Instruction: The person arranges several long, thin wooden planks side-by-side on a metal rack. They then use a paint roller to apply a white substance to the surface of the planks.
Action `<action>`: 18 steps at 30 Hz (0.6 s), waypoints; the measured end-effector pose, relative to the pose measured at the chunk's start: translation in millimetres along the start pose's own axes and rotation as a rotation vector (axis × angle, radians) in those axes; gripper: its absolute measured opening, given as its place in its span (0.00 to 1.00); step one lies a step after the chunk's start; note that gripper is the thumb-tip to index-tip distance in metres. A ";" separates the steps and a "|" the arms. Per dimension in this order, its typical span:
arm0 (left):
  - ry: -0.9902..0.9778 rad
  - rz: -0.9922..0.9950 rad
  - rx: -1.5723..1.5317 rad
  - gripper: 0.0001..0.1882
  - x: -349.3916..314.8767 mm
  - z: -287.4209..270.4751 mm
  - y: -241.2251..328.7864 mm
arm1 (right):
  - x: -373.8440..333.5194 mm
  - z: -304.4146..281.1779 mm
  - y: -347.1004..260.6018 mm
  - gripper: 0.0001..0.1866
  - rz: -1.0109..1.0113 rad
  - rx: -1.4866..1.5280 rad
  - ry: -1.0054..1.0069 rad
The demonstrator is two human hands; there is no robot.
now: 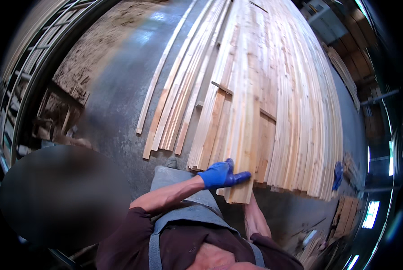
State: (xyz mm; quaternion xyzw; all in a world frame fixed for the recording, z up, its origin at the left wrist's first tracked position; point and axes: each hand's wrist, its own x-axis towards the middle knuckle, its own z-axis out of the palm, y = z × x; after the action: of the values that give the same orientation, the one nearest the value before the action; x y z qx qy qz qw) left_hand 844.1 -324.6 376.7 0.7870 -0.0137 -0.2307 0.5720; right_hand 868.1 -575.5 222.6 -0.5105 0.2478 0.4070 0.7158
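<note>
In front of me, a bundle of long pale wooden boards (pixel 243 148) reaches away, its near end standing out over the floor past the other timber. My left hand (pixel 224 175), in a blue glove, lies across this near end with its fingers over the top, gripping the boards. My right forearm (pixel 256 216) goes up beneath the same end; the boards hide the right hand, so its fingers do not show. Under and beside the bundle lie more boards (pixel 300 135), packed side by side in a wide layer.
Several separate strips (pixel 165 121) lie on the grey floor (pixel 116 112) at the left. Short wooden crosspieces (pixel 222 87) sit among the boards. A blue glove (pixel 338 175), perhaps on another hand, is at the stack's right edge. A metal rack (pixel 39 49) stands far left. A blurred oval covers the lower left.
</note>
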 end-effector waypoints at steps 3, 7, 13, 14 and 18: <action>-0.178 -0.048 -0.381 0.40 -7.6 -39.5 -48.2 | 7.0 39.1 27.5 0.40 0.026 0.034 -0.063; 0.429 -0.279 -0.504 0.26 40.7 -99.9 -176.0 | 40.9 115.3 86.1 0.40 0.052 0.074 -0.131; 0.150 -0.374 -0.203 0.26 -31.6 -162.9 -321.3 | 105.6 280.7 219.7 0.35 0.092 0.177 -0.178; 0.129 -0.388 -0.170 0.26 -49.6 -184.9 -336.4 | 115.8 301.7 244.6 0.39 0.102 0.144 -0.191; 0.152 -0.452 -0.081 0.26 -144.2 -269.1 -389.7 | 125.5 416.3 274.9 0.42 0.518 -0.217 -0.285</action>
State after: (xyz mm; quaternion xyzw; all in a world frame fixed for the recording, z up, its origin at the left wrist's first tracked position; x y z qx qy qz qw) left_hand 722.7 91.8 137.9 0.7617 0.2152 -0.2932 0.5362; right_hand 681.6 -105.4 128.7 -0.4414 0.2221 0.6674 0.5572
